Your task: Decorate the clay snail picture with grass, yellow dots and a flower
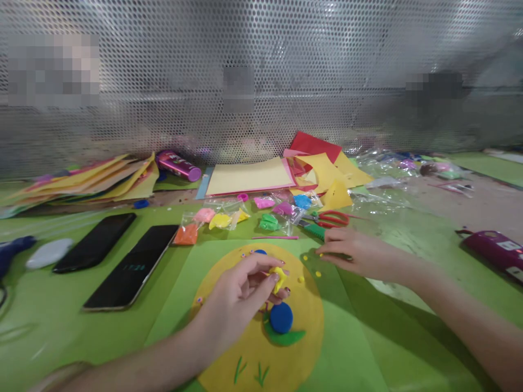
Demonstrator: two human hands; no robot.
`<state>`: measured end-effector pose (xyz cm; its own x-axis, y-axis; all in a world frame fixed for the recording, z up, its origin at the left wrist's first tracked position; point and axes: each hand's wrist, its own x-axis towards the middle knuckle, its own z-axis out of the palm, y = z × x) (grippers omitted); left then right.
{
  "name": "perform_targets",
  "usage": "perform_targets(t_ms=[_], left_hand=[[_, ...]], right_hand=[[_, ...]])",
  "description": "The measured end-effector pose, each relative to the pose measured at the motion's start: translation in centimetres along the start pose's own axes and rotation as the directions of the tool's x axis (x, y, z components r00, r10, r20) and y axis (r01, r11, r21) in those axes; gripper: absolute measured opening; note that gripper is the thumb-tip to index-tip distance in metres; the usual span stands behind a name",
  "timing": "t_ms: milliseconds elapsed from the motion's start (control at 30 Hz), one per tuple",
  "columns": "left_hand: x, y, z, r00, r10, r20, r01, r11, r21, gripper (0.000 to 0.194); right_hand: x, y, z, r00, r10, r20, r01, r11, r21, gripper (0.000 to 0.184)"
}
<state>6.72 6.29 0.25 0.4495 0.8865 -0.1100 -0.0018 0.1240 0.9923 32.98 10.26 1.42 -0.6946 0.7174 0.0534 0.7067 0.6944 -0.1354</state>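
Observation:
My left hand (pixel 241 296) hovers over a yellow paper circle (pixel 304 348) and pinches a small lump of yellow clay (pixel 280 276) between thumb and fingers. Under it on the circle sit a blue clay disc (pixel 281 317) and a green clay leaf shape (pixel 286 337). My right hand (pixel 353 251) lies on the green sheet (pixel 359 348) at the circle's upper right, fingers together and pressed down near tiny yellow clay bits (pixel 317 274). What it holds, if anything, is hidden.
Two dark phones (pixel 133 267) lie at the left. Several small bags of coloured clay (pixel 241 215) and red-handled scissors (pixel 332 219) sit behind the circle. Coloured paper stacks (pixel 249 175), a purple glue tube (pixel 180 165) and a perforated metal wall stand beyond.

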Motion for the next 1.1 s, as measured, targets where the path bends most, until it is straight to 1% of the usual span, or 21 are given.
perform_targets(t_ms=[100,167,267,367,467,667,800,933,1100], left_hand=[[-0.1,0.2,0.1,0.999,-0.027,-0.023,0.028,1.0,0.013,0.016],[-0.2,0.3,0.1,0.999,-0.018,-0.027,0.019,0.999,0.028,0.016],[-0.3,0.5,0.2,1.0,0.006,-0.029,-0.005,0.999,0.049,0.014],[-0.3,0.5,0.2,1.0,-0.01,-0.029,0.011,0.999,0.046,0.014],[-0.3,0.4,0.1,0.999,-0.028,-0.019,0.029,0.999,0.029,0.014],[-0.1,-0.1,0.0,1.0,0.018,0.023,-0.017,1.0,-0.02,0.015],[-0.1,-0.1,0.0,0.999,0.011,0.031,-0.01,1.0,-0.026,0.015],[-0.1,-0.2,-0.1,0.998,0.02,0.051,-0.019,0.999,-0.035,0.015],[-0.2,-0.4,-0.2,0.999,0.023,0.04,-0.021,0.999,-0.039,0.015]], right_hand=[[0.1,0.0,-0.1,1.0,-0.008,0.011,0.008,1.0,-0.006,0.02],[0.1,0.0,-0.1,1.0,-0.006,0.015,0.006,1.0,-0.01,0.018],[0.0,0.1,0.0,1.0,-0.01,0.023,0.01,1.0,-0.018,0.022],[0.0,0.1,0.1,0.999,-0.021,0.031,0.022,1.0,-0.018,0.024],[0.1,0.0,0.2,0.999,-0.026,0.035,0.026,1.0,-0.011,0.021],[0.2,0.0,-0.1,0.998,0.007,0.055,-0.007,1.0,0.003,0.018],[0.2,-0.6,-0.5,0.997,0.028,0.07,-0.029,1.0,0.004,0.023],[0.3,-1.0,-0.8,0.995,0.023,0.097,-0.022,1.0,-0.005,0.028],[0.2,-1.1,-0.7,0.993,0.024,0.113,-0.02,0.999,-0.037,0.031]])
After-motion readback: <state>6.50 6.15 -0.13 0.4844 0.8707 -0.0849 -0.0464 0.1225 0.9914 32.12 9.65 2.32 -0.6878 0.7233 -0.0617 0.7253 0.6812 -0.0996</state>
